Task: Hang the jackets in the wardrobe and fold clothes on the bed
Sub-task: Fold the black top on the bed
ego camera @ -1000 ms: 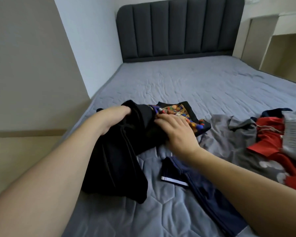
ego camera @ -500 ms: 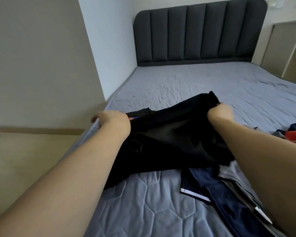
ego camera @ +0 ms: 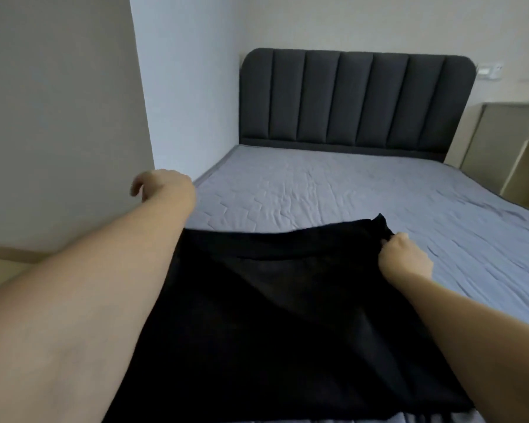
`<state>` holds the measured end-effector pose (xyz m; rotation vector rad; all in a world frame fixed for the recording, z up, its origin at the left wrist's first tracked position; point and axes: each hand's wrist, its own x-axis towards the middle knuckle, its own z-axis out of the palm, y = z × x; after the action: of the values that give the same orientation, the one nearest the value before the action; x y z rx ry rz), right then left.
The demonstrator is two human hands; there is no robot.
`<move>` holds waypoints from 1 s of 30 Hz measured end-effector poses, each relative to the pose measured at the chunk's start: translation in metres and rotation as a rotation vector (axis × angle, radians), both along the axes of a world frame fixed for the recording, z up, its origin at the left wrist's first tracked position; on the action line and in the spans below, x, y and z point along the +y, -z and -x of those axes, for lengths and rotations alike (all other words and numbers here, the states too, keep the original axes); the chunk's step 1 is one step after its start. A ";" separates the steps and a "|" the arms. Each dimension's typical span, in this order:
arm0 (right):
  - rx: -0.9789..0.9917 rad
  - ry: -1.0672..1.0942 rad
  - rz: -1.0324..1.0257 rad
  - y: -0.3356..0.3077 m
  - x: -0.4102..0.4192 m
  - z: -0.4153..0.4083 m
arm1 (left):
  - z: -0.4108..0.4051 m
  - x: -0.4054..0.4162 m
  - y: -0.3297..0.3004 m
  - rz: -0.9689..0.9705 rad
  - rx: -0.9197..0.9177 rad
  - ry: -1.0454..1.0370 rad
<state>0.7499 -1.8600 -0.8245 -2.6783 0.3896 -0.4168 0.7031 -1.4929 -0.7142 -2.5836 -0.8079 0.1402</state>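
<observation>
Now black garment (ego camera: pixel 287 315) in right hand (ego camera: pixel 405 259)

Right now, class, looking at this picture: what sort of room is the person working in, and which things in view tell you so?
Most likely a bedroom in a home. A bed with a grey quilted cover fills the room, a dark padded headboard stands at its far end, and the right hand grips a black garment spread over it.

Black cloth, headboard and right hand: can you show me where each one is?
black cloth (ego camera: pixel 287 315): head view, on the middle of the spread fabric.
headboard (ego camera: pixel 358 99): head view, on a middle padded panel.
right hand (ego camera: pixel 405 257): head view, on the back of the hand gripping the cloth's corner.
</observation>
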 end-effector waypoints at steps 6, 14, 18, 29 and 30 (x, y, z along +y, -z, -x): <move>0.205 0.006 0.059 0.088 0.000 -0.045 | 0.000 0.009 0.140 0.461 -0.357 0.073; -0.003 0.162 -0.151 0.072 -0.007 -0.077 | -0.038 0.042 0.148 0.196 -0.717 0.350; 0.148 0.118 -0.039 0.083 0.000 -0.076 | -0.073 0.049 0.131 0.364 -0.791 0.293; -0.101 0.203 -0.281 0.063 -0.004 -0.085 | -0.076 0.067 0.161 0.480 -0.692 0.125; -0.113 0.193 -0.307 0.060 -0.002 -0.088 | -0.082 0.071 0.156 0.471 -0.691 0.063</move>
<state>0.8377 -1.8623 -0.8842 -2.3174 0.6266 -0.5163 0.7849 -1.4220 -0.8702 -3.1379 -1.0101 -0.6995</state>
